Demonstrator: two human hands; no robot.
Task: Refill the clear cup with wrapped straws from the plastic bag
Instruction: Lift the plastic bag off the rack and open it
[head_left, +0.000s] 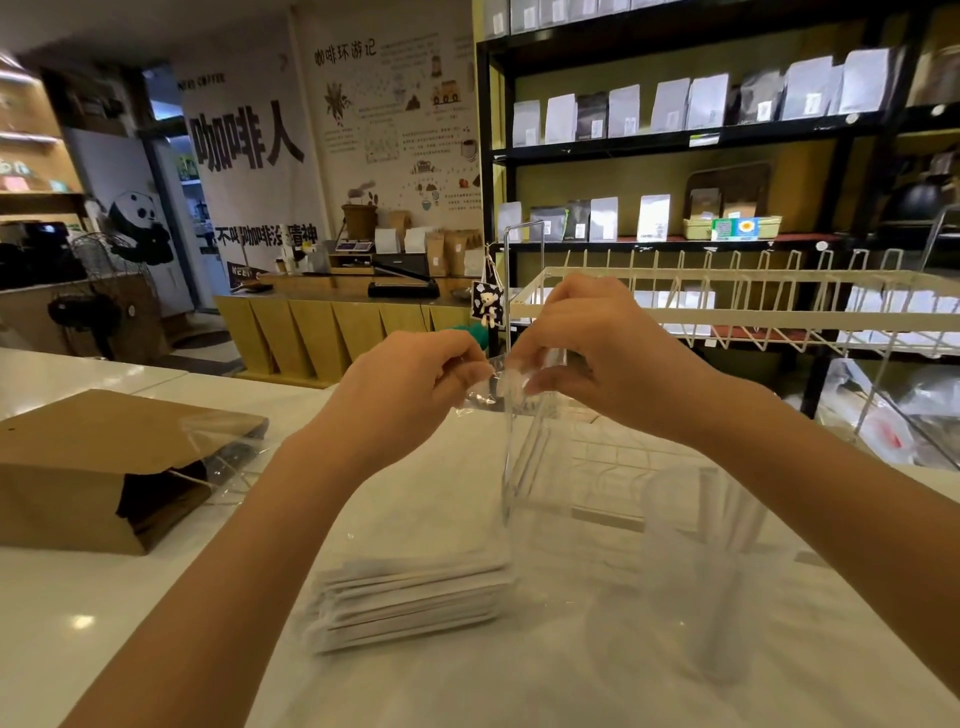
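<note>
A clear plastic bag hangs upright over the white counter, holding a few white wrapped straws. My left hand and my right hand each pinch its top edge, one on either side of the opening. Below the bag a stack of white wrapped straws lies flat on the counter. To the right stands the clear cup, blurred, with a few wrapped straws standing in it.
A brown paper bag lies on its side at the left with clear film at its mouth. A white wire rack stands behind the hands, above the counter's far edge. Black shelves with pouches fill the back right.
</note>
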